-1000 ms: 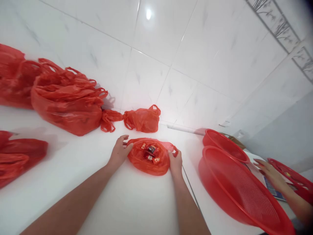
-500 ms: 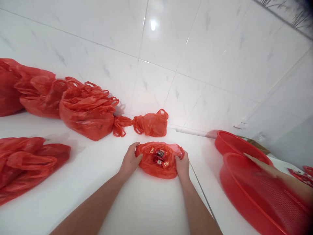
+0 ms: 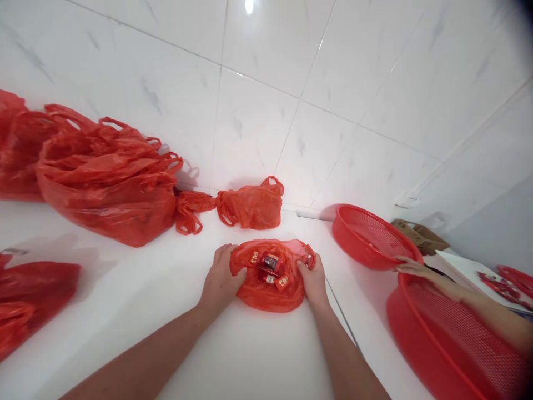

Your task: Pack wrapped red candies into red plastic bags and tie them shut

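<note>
In front of me on the white table lies a red plastic bag point(image 3: 266, 300), its mouth spread wide. Several small wrapped packets point(image 3: 270, 266) in red, dark and white sit inside it; their exact kind I cannot make out. My left hand point(image 3: 222, 278) grips the bag's left rim, thumb inside and fingers around the outside. On the opposite side, my right hand point(image 3: 313, 276) pinches the bunched right edge. Just behind, a smaller red carrier bag point(image 3: 252, 205) rests near the wall.
Large filled red bags point(image 3: 108, 183) line the wall on the left, with another red bag point(image 3: 39, 300) nearer. At right are two red mesh baskets point(image 3: 370, 236), a co-worker's hand point(image 3: 412, 268) between them, and a cardboard box point(image 3: 422, 236) behind. A seam crosses the table.
The co-worker's hand and the farther basket have come apart from the nearer basket. My hands keep their hold on the bag's rim. The camera view has shifted slightly.
</note>
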`<action>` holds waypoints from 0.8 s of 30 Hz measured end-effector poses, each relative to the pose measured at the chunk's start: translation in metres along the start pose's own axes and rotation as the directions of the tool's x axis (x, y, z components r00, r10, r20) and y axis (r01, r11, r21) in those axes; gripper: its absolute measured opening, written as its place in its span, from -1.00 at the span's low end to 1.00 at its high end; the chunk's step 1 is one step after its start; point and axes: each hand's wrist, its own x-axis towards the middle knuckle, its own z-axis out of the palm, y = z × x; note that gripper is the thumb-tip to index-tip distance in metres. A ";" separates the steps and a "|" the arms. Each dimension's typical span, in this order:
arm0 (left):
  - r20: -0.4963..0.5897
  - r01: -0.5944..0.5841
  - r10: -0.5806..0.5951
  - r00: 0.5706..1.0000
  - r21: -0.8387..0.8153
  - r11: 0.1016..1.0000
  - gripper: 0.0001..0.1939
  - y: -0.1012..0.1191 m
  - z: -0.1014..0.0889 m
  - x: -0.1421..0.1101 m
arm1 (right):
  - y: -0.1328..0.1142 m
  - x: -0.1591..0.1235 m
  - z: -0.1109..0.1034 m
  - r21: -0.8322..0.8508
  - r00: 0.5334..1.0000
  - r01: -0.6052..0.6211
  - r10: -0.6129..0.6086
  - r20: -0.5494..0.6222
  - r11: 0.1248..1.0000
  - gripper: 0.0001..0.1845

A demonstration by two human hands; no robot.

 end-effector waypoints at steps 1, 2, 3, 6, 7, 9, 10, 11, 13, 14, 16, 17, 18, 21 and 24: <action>0.003 0.009 -0.009 1.000 0.003 1.000 -0.53 0.001 0.000 0.000 | -0.002 -0.001 -0.001 0.037 1.000 -0.007 0.006 0.027 0.999 -0.51; 0.005 0.015 -0.016 1.000 0.006 1.000 -0.54 0.001 0.000 0.000 | -0.005 -0.002 -0.002 0.074 0.998 -0.015 0.011 0.056 0.997 -0.51; 0.005 0.018 -0.018 1.000 0.006 1.000 -0.55 0.001 0.000 0.001 | -0.007 -0.003 -0.002 0.111 0.997 -0.024 0.015 0.079 0.993 -0.52; 0.002 0.007 -0.007 1.000 0.009 1.000 -0.55 0.000 0.001 0.001 | -0.009 -0.003 -0.003 0.183 0.993 -0.044 0.023 0.114 0.982 -0.52; 0.007 0.002 -0.002 1.000 0.013 1.000 -0.55 -0.001 0.001 0.001 | -0.009 -0.003 -0.003 0.196 0.992 -0.049 0.024 0.125 0.979 -0.51; 0.012 0.004 -0.005 1.000 0.027 1.000 -0.55 -0.003 0.002 0.002 | -0.006 -0.002 -0.003 0.212 0.990 -0.049 0.019 0.139 0.976 -0.46; 0.009 0.011 -0.011 1.000 0.035 0.999 -0.55 -0.003 0.002 0.002 | -0.005 -0.001 -0.003 0.224 0.989 -0.048 0.014 0.148 0.973 -0.44; 0.003 0.019 -0.019 1.000 0.042 0.999 -0.54 -0.003 0.002 0.002 | -0.004 0.000 -0.003 0.243 0.988 -0.049 0.011 0.156 0.969 -0.43; -0.012 0.027 -0.027 1.000 0.054 0.998 -0.52 -0.003 0.003 0.003 | -0.001 0.001 -0.003 0.295 0.985 -0.058 0.007 0.170 0.954 -0.42; -0.015 0.026 -0.026 1.000 0.060 0.998 -0.52 -0.003 0.003 0.003 | 0.000 0.002 -0.003 0.311 0.985 -0.059 0.005 0.171 0.949 -0.42; -0.008 0.014 -0.014 1.000 0.073 0.997 -0.52 -0.003 0.003 0.003 | 0.003 0.004 -0.004 0.304 0.988 -0.050 0.002 0.155 0.951 -0.44; -0.003 0.005 -0.005 1.000 0.080 0.997 -0.53 -0.002 0.003 0.003 | 0.004 0.004 -0.003 0.289 0.990 -0.042 0.000 0.142 0.956 -0.45; -0.003 -0.002 0.002 1.000 0.088 0.996 -0.53 -0.002 0.003 0.003 | 0.006 0.005 -0.003 0.271 0.992 -0.034 -0.001 0.129 0.962 -0.46; -0.023 0.006 -0.003 1.000 0.124 0.992 -0.51 -0.002 0.003 0.003 | 0.009 0.006 0.000 0.227 0.995 -0.014 -0.009 0.099 0.974 -0.50; -0.038 0.031 -0.025 0.999 0.162 0.986 -0.45 -0.002 0.004 0.004 | 0.008 0.006 0.003 0.160 0.996 0.012 -0.026 0.088 0.987 -0.55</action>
